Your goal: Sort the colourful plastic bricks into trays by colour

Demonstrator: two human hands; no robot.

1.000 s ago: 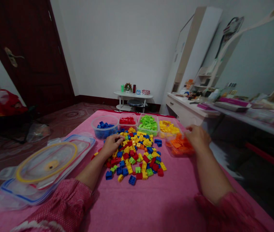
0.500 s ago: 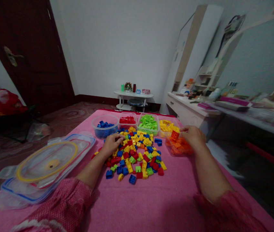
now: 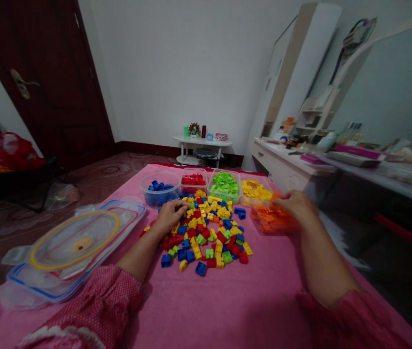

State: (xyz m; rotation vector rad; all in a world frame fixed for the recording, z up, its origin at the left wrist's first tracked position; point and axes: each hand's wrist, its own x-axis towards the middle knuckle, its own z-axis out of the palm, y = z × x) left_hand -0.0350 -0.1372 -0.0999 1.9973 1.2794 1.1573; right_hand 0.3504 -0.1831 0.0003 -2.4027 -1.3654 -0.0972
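My right hand is over the box of orange bricks at the right. Its fingers pinch an orange brick, blurred by motion, above the box rim. My left hand rests at the left edge of a mixed heap of toy building bricks in yellow, red, blue, green and orange. Its fingers are bent together at the bricks; whatever they hold, if anything, is hidden.
Behind the heap stand a round tub of blue bricks and boxes of red, green and yellow bricks. Stacked lids lie at left on the pink cloth. A white dresser stands at right.
The orange brick that stood tilted over the orange box is now up at my right fingertips, farther right. My left hand has hardly moved. The whole view has shifted slightly.
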